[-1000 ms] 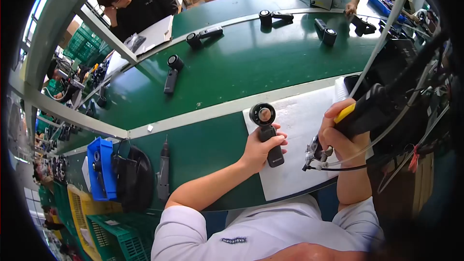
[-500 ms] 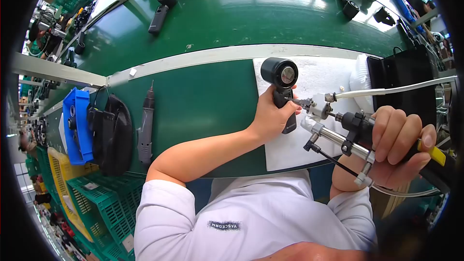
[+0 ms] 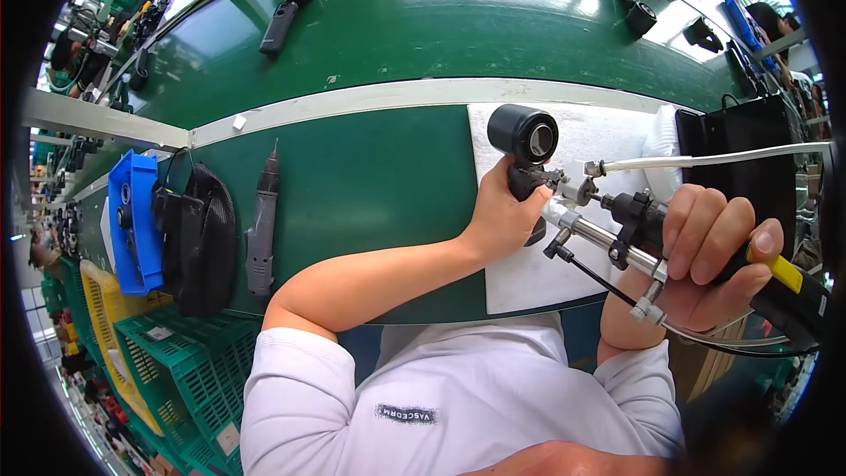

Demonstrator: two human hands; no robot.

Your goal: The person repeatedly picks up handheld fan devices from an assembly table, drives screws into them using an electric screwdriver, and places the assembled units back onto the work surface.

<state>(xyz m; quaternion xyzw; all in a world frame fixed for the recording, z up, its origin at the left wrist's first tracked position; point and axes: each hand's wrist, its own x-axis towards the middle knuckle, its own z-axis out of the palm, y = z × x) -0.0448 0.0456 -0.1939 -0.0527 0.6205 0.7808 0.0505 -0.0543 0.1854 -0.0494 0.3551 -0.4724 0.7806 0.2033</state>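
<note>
My left hand (image 3: 500, 220) is wrapped round the handle of a black handheld device with a round drum-like head (image 3: 522, 134), possibly a small fan or dryer. The head faces up and right, with a ring opening at its end. In my right hand (image 3: 714, 251) is a black power screwdriver (image 3: 650, 216), tilted down to the left. A metal screw-feed nozzle (image 3: 577, 189) sits at its front, fed by a white tube (image 3: 696, 161). The nozzle's tip meets the device just below its head, near my left thumb; the exact contact point is hidden.
A white mat (image 3: 511, 286) lies under the work. To the left are a grey electric screwdriver (image 3: 263, 229), a black pouch (image 3: 210, 238) and a blue bin (image 3: 134, 225). Similar devices (image 3: 280, 25) lie on the green belt (image 3: 405, 31) beyond the white rail. Green crates (image 3: 189, 361) stand lower left.
The black device has moved slightly right and its head has turned more to the right. The screwdriver and nozzle have shifted a little left, closer to the device. Both hands keep their hold.
</note>
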